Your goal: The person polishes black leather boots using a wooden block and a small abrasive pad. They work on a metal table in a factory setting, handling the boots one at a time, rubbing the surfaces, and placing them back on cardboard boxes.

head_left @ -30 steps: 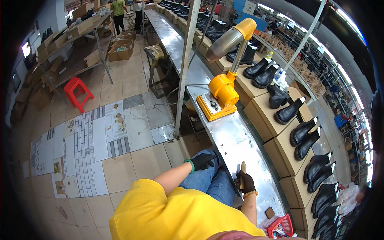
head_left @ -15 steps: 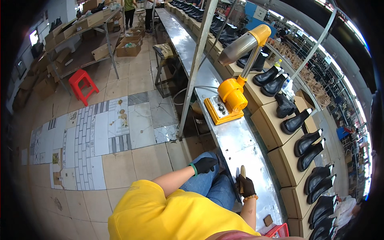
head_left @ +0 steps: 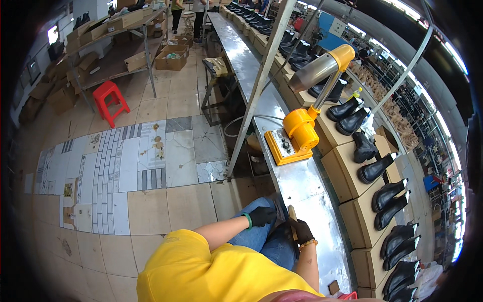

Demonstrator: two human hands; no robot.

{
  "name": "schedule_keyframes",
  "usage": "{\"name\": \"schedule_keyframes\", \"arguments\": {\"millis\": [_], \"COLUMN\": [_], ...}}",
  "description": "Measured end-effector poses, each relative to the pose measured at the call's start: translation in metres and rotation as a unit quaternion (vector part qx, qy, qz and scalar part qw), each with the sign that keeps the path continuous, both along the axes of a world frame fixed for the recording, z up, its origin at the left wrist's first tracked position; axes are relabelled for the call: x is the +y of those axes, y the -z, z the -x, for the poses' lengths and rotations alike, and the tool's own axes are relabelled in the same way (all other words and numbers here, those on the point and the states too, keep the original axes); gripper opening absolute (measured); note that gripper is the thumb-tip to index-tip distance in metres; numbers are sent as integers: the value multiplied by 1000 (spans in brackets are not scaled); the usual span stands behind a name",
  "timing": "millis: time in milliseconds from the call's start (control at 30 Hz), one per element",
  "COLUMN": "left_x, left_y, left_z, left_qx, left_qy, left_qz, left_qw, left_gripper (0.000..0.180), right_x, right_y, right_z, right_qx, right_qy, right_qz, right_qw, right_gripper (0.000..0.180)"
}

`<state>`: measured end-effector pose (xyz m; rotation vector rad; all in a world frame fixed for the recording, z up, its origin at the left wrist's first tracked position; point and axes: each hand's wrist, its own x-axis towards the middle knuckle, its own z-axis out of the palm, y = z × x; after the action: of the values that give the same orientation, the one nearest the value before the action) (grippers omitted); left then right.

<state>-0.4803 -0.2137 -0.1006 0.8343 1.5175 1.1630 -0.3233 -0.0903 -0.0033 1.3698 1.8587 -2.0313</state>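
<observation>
- While the person sits beside the long metal bench (head_left: 302, 186), both gloved hands hang low over the lap, so here's the layout.
- Left hand (head_left: 262, 216), black glove with a green cuff, rests on the blue jeans (head_left: 261, 241) with fingers curled; can't tell if it's holding anything.
- Right hand (head_left: 302, 231), also in a black glove, is closed around a thin pale stick-like tool (head_left: 292, 214) that points up along the bench edge.
- Further up the bench sits a yellow machine (head_left: 297, 136) with a grey nozzle, well apart from both hands.
- Black boots (head_left: 375, 171) stand on cardboard boxes (head_left: 342, 166) along the right side.
- Off to the left on the tiled floor there's a red stool (head_left: 110, 100).
</observation>
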Motion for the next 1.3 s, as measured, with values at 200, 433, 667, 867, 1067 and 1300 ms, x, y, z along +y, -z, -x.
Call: {"name": "schedule_keyframes", "arguments": {"millis": [200,433,667,867,1067,1300], "left_x": [2,-9,-94,-171,-172,-143], "left_y": [9,-23,-193,-382,-426,-434], "left_z": [-8,37,287,351,318,314], "left_qx": [282,33,276,506,519,551], "left_qy": [33,-18,-420,-429,-202,-133], "left_qz": [-97,-64,-183,-164,133,189], "left_qw": [954,997,845,730,820,802], "left_gripper": [36,28,48,65,55,60], "right_x": [-3,0,6,5,3,1], "right_y": [-3,-1,2,-1,-3,-11], "right_z": [4,4,1,6,6,11], "right_qx": [16,19,-1,15,5,8], "right_qy": [21,10,-2,-24,-8,-16], "right_qz": [18,-7,2,-6,-2,-1], "right_qw": [1000,1000,1000,1000,1000,1000], "right_gripper": [31,30,29,31,31,32]}}
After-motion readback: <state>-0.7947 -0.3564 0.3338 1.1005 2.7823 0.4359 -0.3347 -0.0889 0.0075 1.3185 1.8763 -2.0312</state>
